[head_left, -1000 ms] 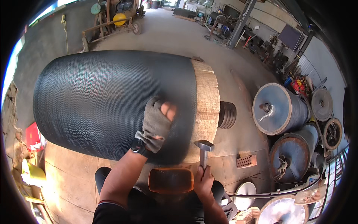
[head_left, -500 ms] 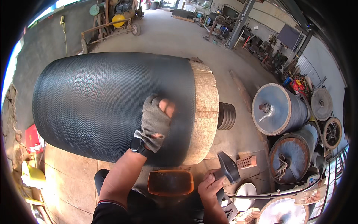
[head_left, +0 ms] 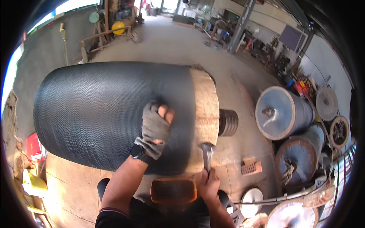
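A large drum (head_left: 91, 114) lies on its side before me, its dark surface covered in fine ridges, with a pale, wood-like band (head_left: 206, 102) at its right end. On the dark part, near that band, rests my left hand (head_left: 156, 125) in a grey fingerless glove. Its fingers are curled closed, and what they hold is hidden. My right hand (head_left: 210, 186) grips a hammer (head_left: 207, 157) by the handle, low at the drum's right end. The hammer's head is raised in front of the pale band; whether it touches is unclear.
An orange-rimmed container (head_left: 153, 190) sits below the drum, between my arms. A ridged shaft (head_left: 229, 122) juts from the drum's right end. To the right are a perforated brick (head_left: 251, 167), a blue-grey roller (head_left: 275, 114) and a rusty-rimmed roller (head_left: 296, 161). A yellow object (head_left: 33, 182) stands at left.
My right hand has swung the hammer up and left, from beside the drum to in front of the pale band. My left hand stays at nearly the same spot on the drum. The view has shifted slightly.
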Motion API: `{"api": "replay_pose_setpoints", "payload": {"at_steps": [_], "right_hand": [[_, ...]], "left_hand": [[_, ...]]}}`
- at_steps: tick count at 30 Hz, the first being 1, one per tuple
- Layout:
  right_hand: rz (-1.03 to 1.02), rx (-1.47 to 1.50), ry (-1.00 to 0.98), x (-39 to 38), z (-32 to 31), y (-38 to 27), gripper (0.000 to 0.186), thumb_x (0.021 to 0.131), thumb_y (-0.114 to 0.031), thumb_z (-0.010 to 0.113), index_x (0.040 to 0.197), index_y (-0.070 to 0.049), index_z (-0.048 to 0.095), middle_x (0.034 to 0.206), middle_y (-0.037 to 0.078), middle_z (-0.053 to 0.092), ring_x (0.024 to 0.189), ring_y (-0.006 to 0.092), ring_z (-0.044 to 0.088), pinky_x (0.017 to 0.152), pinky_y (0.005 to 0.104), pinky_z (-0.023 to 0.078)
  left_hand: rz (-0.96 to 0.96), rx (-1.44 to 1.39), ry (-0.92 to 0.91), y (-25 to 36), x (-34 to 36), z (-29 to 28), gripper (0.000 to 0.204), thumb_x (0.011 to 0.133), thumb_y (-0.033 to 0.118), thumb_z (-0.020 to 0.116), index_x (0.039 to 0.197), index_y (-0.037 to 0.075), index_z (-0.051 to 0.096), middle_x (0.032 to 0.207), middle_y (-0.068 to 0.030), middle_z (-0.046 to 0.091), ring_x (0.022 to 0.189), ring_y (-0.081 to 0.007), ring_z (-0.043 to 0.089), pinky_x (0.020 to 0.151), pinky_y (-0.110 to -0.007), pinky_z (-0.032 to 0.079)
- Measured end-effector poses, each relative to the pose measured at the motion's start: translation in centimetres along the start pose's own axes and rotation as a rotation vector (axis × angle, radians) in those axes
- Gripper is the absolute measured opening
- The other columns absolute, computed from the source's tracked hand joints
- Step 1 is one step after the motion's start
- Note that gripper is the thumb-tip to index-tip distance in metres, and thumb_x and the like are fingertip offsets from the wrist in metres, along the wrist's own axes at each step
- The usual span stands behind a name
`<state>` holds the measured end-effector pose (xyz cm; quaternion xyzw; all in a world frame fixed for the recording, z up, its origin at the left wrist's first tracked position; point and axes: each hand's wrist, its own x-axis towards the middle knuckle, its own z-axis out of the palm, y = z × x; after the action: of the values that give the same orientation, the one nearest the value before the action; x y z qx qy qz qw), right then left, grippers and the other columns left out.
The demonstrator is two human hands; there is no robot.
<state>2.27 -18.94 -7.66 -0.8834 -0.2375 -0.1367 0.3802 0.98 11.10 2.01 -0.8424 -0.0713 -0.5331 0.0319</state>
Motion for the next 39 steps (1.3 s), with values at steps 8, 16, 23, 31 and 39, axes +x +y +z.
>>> {"api": "replay_pose_setpoints", "payload": {"at_steps": [8, 16, 23, 31, 39], "right_hand": [[0.010, 0.223, -0.134, -0.7, 2.2, 2.6, 0.029, 0.109, -0.030, 0.055, 0.109, -0.001, 0.051, 0.062, 0.013, 0.057, 0.048, 0.0301, 0.058, 0.043, 0.0416, 0.043], [0.331, 0.653, -0.393, -3.4, 2.3, -0.2, 0.028, 0.112, -0.032, 0.052, 0.105, -0.004, 0.054, 0.063, 0.004, 0.054, 0.048, 0.0122, 0.050, 0.045, 0.0327, 0.044], [-0.050, 0.363, -0.047, -4.9, 0.3, 0.6, 0.023, 0.103, -0.015, 0.064, 0.117, 0.002, 0.056, 0.078, 0.024, 0.067, 0.071, 0.0462, 0.068, 0.061, 0.0488, 0.052], [0.028, 0.343, -0.042, -4.4, -0.4, 0.8, 0.024, 0.105, -0.019, 0.063, 0.113, 0.002, 0.055, 0.084, 0.028, 0.068, 0.077, 0.0503, 0.067, 0.063, 0.0509, 0.052], [0.029, 0.350, -0.097, -3.6, 0.0, 0.1, 0.025, 0.105, -0.021, 0.062, 0.117, 0.000, 0.054, 0.084, 0.024, 0.070, 0.074, 0.0480, 0.069, 0.060, 0.0515, 0.053]], "left_hand": [[0.035, 0.074, -0.071, -1.4, 0.3, -0.6, 0.019, 0.089, 0.009, 0.069, 0.108, 0.007, 0.067, 0.111, -0.0119, 0.062, 0.105, -0.0370, 0.061, 0.096, -0.049, 0.049], [-0.012, 0.066, -0.118, -1.4, 2.3, -0.9, 0.015, 0.096, 0.008, 0.065, 0.111, 0.006, 0.064, 0.099, -0.0196, 0.060, 0.089, -0.0383, 0.060, 0.079, -0.048, 0.052], [-0.099, -0.074, -0.089, 7.6, -4.7, -3.0, 0.049, 0.086, 0.001, 0.072, 0.133, 0.012, 0.065, 0.100, -0.0074, 0.064, 0.092, -0.0275, 0.063, 0.092, -0.041, 0.051], [-0.228, -0.242, -0.192, 10.6, -8.8, -1.6, 0.067, 0.082, -0.008, 0.071, 0.145, 0.007, 0.055, 0.092, -0.0040, 0.068, 0.088, -0.0257, 0.063, 0.088, -0.040, 0.050], [-0.305, -0.193, -0.438, 11.5, -5.1, -3.0, 0.076, 0.079, -0.004, 0.074, 0.151, 0.006, 0.050, 0.089, -0.0021, 0.066, 0.084, -0.0243, 0.060, 0.083, -0.038, 0.051]]}}
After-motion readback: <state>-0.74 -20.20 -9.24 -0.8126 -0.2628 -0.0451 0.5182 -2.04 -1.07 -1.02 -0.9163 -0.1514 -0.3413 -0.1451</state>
